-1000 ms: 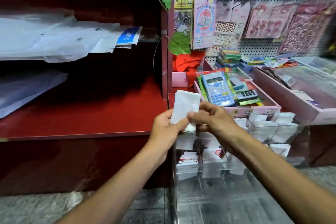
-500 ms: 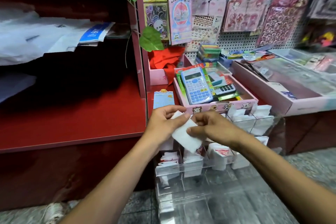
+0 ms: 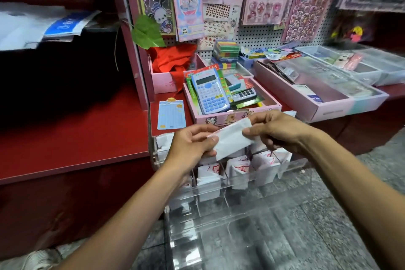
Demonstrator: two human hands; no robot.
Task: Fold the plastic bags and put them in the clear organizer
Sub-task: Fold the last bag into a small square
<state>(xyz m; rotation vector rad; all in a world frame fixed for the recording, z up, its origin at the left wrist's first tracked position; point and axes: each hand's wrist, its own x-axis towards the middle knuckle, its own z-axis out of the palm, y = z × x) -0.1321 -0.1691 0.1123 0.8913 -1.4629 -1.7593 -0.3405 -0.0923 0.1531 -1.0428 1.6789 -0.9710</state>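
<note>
Both hands hold 1 folded white plastic bag (image 3: 232, 138) in the air just above the clear acrylic organizer (image 3: 241, 182). The left hand (image 3: 192, 142) grips the bag's lower left end, thumb on top and fingers curled beneath. The right hand (image 3: 276, 129) pinches the bag's upper right end between thumb and fingers, so the bag lies slanted, its right end higher than its left.

The organizer stands against the front edge of the red desk (image 3: 72, 138), and its divided upper compartments hold several folded white bags with red print (image 3: 238, 169), standing upright side by side. The lower tiers of the organizer look transparent, and what they hold cannot be told.

On the desk behind the hands sits a pink cardboard box (image 3: 219, 118) holding a blue and white calculator (image 3: 209, 92) and other packaged calculators. Left of this box lies a small blue card (image 3: 171, 114), flat on the red surface. A red cloth (image 3: 173, 57) fills a smaller pink box farther back. Sticker sheets hang on the white pegboard (image 3: 258, 35) above, and a stack of white plastic sheets (image 3: 28, 26) rests on the upper shelf at the left.
</note>
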